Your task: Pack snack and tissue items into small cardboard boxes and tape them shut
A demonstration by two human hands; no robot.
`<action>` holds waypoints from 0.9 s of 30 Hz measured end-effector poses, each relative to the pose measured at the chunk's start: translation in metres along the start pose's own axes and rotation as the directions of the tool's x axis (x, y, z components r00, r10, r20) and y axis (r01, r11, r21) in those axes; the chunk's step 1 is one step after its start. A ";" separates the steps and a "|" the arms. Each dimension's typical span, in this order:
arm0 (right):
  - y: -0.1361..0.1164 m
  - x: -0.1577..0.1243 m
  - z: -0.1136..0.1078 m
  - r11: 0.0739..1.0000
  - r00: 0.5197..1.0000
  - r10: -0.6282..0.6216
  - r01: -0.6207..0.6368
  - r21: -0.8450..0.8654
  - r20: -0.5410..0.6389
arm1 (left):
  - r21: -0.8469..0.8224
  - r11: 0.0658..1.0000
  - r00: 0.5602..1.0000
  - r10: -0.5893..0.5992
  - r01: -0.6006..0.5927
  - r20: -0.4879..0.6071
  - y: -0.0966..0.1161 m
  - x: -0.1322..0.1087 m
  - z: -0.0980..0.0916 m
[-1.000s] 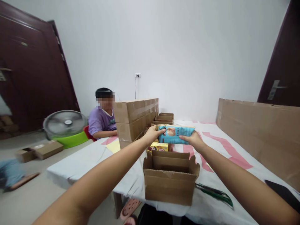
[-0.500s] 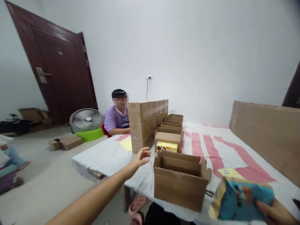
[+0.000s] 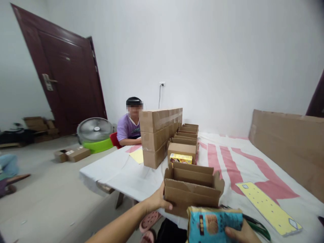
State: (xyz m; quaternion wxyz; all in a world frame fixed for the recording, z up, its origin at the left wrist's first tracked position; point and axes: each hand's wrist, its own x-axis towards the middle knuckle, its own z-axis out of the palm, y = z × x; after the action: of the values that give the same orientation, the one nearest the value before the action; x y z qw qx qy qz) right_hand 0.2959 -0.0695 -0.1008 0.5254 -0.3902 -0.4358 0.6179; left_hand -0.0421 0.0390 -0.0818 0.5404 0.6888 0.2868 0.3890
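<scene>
My left hand (image 3: 157, 200) grips the near left corner of an open cardboard box (image 3: 192, 188) on the white-covered table (image 3: 126, 175). My right hand (image 3: 241, 234), at the bottom edge of the view, is closed on a blue snack packet (image 3: 212, 224) held just in front of that box. Only part of this hand shows. Behind the open box lies a yellow carton (image 3: 180, 158) against a row of several small cardboard boxes (image 3: 184, 136).
A tall stack of long cartons (image 3: 158, 135) stands left of the row. A person in a purple shirt (image 3: 128, 128) sits behind it. A yellow sheet (image 3: 268, 208) and green scissors (image 3: 258, 226) lie at right. A cardboard panel (image 3: 288, 145) lines the right side. A fan (image 3: 94, 130) stands on the floor.
My right hand brought the blue packet leftward, close in front of the open box. My left hand dropped from mid-air and took hold of the box's near left corner. The view shifted slightly.
</scene>
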 end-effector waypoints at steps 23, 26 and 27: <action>0.048 0.061 0.076 0.991 0.987 -0.131 0.126 0.054 0.088 | 0.093 0.995 0.902 0.015 0.028 -0.431 -0.004 -0.013 -0.061; 0.047 0.054 0.063 0.988 0.991 -0.128 0.125 0.089 0.029 | 0.406 0.912 0.789 0.211 0.053 -0.577 -0.017 -0.022 -0.057; 0.047 0.050 0.057 0.987 0.992 -0.123 0.121 0.107 0.013 | 0.563 0.822 0.740 0.324 0.088 -0.590 -0.020 -0.027 -0.053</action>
State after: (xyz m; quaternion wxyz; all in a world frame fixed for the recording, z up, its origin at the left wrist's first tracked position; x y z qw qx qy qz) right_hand 0.2204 -0.0304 -0.1289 0.5780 -0.3282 -0.4303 0.6107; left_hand -0.1004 0.0496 -0.1009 0.1508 0.6487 0.5130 0.5416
